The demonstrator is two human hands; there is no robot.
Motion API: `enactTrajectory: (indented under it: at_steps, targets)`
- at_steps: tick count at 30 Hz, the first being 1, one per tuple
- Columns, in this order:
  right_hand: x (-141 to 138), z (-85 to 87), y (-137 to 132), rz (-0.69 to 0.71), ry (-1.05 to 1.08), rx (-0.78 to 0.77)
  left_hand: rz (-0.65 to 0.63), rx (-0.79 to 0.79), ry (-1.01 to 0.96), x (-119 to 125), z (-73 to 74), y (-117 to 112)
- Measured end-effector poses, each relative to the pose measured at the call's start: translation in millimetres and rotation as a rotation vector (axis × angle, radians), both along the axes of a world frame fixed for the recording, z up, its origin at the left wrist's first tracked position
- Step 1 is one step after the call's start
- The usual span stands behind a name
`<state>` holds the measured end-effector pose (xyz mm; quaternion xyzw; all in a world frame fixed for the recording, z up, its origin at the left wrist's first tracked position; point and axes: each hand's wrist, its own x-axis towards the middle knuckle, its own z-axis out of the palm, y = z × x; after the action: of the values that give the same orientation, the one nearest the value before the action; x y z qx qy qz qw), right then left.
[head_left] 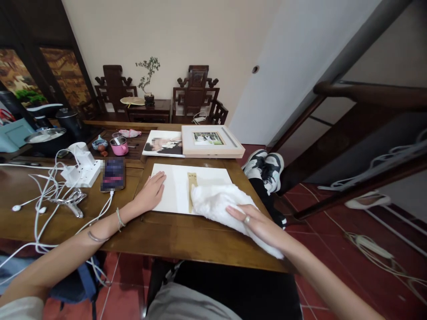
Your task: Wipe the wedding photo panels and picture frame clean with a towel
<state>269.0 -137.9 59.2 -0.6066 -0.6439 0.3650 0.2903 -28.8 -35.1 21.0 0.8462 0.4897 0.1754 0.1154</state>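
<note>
A white flat panel lies on the wooden table with a tan strip across its middle, which looks like a frame's back stand. My left hand rests on the panel's left edge, fingers stretched out and holding nothing. My right hand presses down on a fluffy white towel, gripping it. The towel covers the right part of the panel and hangs toward the table's front right edge. Beneath the cloth, part of the strip and some fingertips are hidden.
Behind the panel sit a framed photo and a photo print. To the left are a phone, a power strip, tangled white cables and a pink cup. Someone's shoes show past the right edge.
</note>
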Motion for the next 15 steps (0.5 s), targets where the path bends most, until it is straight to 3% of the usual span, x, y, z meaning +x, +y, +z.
enactTrajectory:
  at_steps: [4,7,10,12,15]
  targets:
    - [0.9,1.7,36.7,0.065,0.082,-0.054,-0.001,-0.002,-0.001,0.0,0.6,-0.4]
    - [-9.5,-2.1,83.6,0.106,0.105,0.04,-0.007,0.002,-0.015,-0.8,-0.6,0.4]
    - [-25.4,-7.6,120.2,0.032,0.046,0.151,-0.015,0.005,-0.026,-1.7,-2.2,1.6]
    - [-36.6,-10.7,130.1,-0.036,0.008,0.194,-0.017,0.004,-0.027,-2.2,-3.2,2.2]
    - [-50.8,-13.0,119.4,-0.077,-0.023,0.227,-0.019,0.007,-0.019,-2.6,-4.1,2.3]
